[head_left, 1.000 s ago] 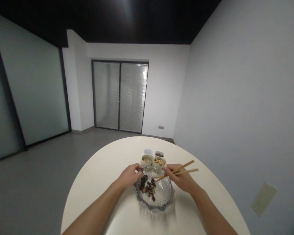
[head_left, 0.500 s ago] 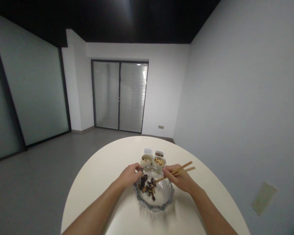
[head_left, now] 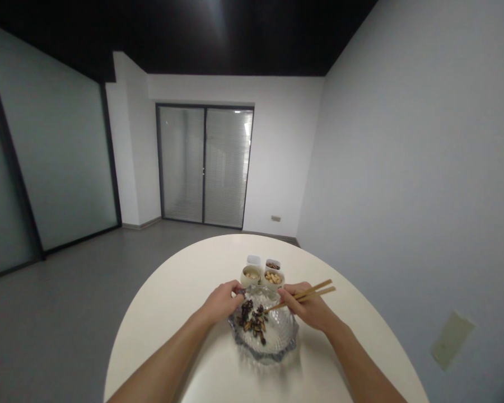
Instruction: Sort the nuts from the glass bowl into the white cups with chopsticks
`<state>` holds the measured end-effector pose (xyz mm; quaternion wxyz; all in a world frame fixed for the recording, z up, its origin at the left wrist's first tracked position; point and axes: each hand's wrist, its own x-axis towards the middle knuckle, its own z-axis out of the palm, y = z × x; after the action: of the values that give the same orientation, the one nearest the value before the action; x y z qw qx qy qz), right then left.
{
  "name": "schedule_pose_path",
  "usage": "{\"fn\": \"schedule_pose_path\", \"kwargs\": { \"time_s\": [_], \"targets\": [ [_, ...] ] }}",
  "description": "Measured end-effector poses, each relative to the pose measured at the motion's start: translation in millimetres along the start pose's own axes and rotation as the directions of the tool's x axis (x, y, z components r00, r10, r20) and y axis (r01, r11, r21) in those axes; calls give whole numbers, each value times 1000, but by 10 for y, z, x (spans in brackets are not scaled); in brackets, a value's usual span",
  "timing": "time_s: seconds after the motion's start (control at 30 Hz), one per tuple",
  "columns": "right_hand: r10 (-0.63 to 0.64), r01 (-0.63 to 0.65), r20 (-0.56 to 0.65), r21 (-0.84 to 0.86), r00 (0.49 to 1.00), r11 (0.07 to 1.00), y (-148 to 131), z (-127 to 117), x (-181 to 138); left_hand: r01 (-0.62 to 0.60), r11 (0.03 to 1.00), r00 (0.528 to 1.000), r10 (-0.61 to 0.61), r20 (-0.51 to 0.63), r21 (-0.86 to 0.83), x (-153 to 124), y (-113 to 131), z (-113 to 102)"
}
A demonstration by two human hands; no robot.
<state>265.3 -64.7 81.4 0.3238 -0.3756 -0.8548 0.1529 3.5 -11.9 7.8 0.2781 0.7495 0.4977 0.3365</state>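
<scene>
A clear glass bowl (head_left: 285,330) with a scalloped rim stands on the table in front of me. Dark and brown dried pieces (head_left: 254,322) lie in its left half; their exact kind is too small to tell. My left hand (head_left: 224,300) grips the bowl's far left rim between thumb and fingers. In my right hand (head_left: 306,305) is a pair of wooden chopsticks (head_left: 319,290), their tips down in the bowl by the right side of the dark pieces. Whether the tips pinch a piece cannot be made out.
Behind the bowl stand a cream cup (head_left: 251,274) with pale contents and another cup of light-brown nuts (head_left: 273,277). Farther back are a small white container (head_left: 254,260) and one holding dark pieces (head_left: 273,265). All rest on a round cream table (head_left: 172,313).
The chopsticks' rear ends have drawn a little closer together and dipped slightly. Both hands and the bowl stay in nearly the same place.
</scene>
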Motion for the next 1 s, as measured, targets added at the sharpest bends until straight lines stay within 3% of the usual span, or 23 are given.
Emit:
{"fn": "schedule_pose_path", "kwargs": {
  "time_s": [0.53, 0.77, 1.0],
  "targets": [
    [10, 3, -221, 60, 975, 998, 84, -92, -30, -15, 1000, 1000, 15, 2, 22, -7, 11, -15],
    [-37, 68, -490, 47, 871, 997, 105, -150, -55, -5, 1000, 1000, 5, 7, 23, -9, 24, -16],
    [-66, 110, -609, 35, 790, 993, 127, -134, -35, -10, 1000, 1000, 10, 1, 16, -13, 25, -20]
  ]
}}
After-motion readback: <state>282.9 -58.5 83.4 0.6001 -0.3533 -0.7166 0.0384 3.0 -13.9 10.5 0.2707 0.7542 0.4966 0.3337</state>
